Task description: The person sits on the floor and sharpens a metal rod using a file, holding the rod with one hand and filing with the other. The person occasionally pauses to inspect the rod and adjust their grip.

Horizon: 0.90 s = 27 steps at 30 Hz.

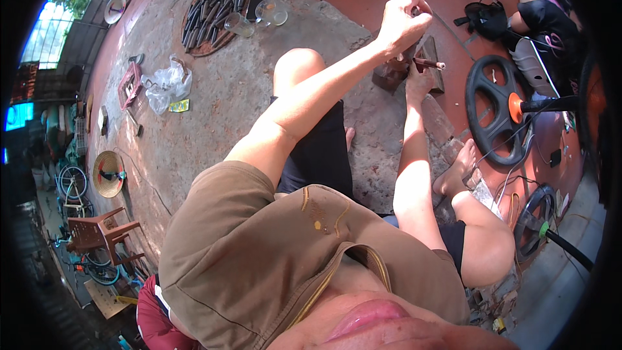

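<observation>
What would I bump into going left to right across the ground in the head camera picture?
Conical straw hat → clear plastic bag → round tray of dark sticks → left hand, raised above a wooden block → black wheel.

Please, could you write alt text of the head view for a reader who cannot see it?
Seated on a concrete floor, a person raises the left hand closed on a small tool above a wooden block, while the right hand holds a thin dark rod there. A round tray of similar rods lies nearby.
</observation>
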{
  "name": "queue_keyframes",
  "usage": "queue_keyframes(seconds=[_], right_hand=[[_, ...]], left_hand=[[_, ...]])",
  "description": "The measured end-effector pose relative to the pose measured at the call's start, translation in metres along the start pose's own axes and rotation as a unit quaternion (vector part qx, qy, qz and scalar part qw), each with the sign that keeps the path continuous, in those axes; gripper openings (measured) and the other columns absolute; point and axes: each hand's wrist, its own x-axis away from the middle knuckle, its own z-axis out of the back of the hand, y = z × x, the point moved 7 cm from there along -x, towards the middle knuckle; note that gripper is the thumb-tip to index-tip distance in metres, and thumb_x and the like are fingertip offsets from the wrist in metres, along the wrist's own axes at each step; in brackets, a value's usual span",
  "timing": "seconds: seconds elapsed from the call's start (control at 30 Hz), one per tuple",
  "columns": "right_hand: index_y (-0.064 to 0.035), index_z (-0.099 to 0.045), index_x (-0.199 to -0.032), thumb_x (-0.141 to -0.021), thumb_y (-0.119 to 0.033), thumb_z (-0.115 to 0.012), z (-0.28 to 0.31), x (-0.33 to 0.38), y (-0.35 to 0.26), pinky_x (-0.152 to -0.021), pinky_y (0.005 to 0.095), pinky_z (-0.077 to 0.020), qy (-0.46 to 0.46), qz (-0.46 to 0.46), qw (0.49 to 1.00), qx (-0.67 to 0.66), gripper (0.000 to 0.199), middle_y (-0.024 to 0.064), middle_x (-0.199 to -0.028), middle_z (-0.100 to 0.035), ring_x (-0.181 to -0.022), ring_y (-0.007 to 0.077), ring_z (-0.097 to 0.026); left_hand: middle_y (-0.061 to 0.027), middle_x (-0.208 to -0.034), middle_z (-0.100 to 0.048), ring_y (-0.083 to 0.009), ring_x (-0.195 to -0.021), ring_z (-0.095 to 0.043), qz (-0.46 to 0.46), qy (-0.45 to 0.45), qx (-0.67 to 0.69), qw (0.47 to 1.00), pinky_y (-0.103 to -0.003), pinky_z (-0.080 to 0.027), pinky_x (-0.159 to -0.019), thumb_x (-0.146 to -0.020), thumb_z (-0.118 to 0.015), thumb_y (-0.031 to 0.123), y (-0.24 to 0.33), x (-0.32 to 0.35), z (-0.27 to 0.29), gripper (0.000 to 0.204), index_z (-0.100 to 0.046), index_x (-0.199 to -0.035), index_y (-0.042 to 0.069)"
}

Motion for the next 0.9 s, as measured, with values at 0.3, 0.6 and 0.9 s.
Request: queue_keyframes(seconds=[0.3,0.6,0.9], right_hand=[[0.0053,-0.068,-0.086,-0.078,-0.018,-0.07,0.008,-0.008,0.039,-0.07,0.0374,-0.0493,0.01,-0.111,0.991,-0.071,0.025,0.0163,-0.078,-0.069,-0.071,0.0247,-0.066],[0.0019,-0.069,-0.089,-0.08,-0.015,-0.068,-0.002,-0.005,0.008,-0.07,0.0351,-0.0496,-0.059,-0.023,0.996,0.068,0.019,0.015,-0.083,-0.069,-0.075,0.0261,-0.067],[0.0052,-0.066,-0.09,-0.081,-0.015,-0.07,0.004,0.005,0.02,-0.068,0.0336,-0.0487,-0.008,-0.152,0.982,-0.117,0.022,0.0104,-0.086,-0.068,-0.075,0.0197,-0.064]], left_hand=[[-0.007,-0.083,-0.064,-0.0164,-0.076,-0.059,-0.002,-0.008,0.024,1.0,-0.029,-0.048,-0.069,-0.073,-0.066,0.017,0.003,-0.002,-0.007,0.016,-0.068,-0.082,0.003],[-0.0068,-0.083,-0.063,-0.0158,-0.075,-0.058,0.001,0.002,0.014,1.0,-0.029,-0.048,-0.069,-0.073,-0.066,0.016,-0.001,0.002,0.0,0.016,-0.068,-0.082,0.003],[-0.0074,-0.083,-0.064,-0.0165,-0.078,-0.059,-0.017,0.002,0.008,1.0,-0.029,-0.048,-0.072,-0.073,-0.066,0.016,-0.004,-0.002,0.0,0.016,-0.067,-0.082,0.003]])
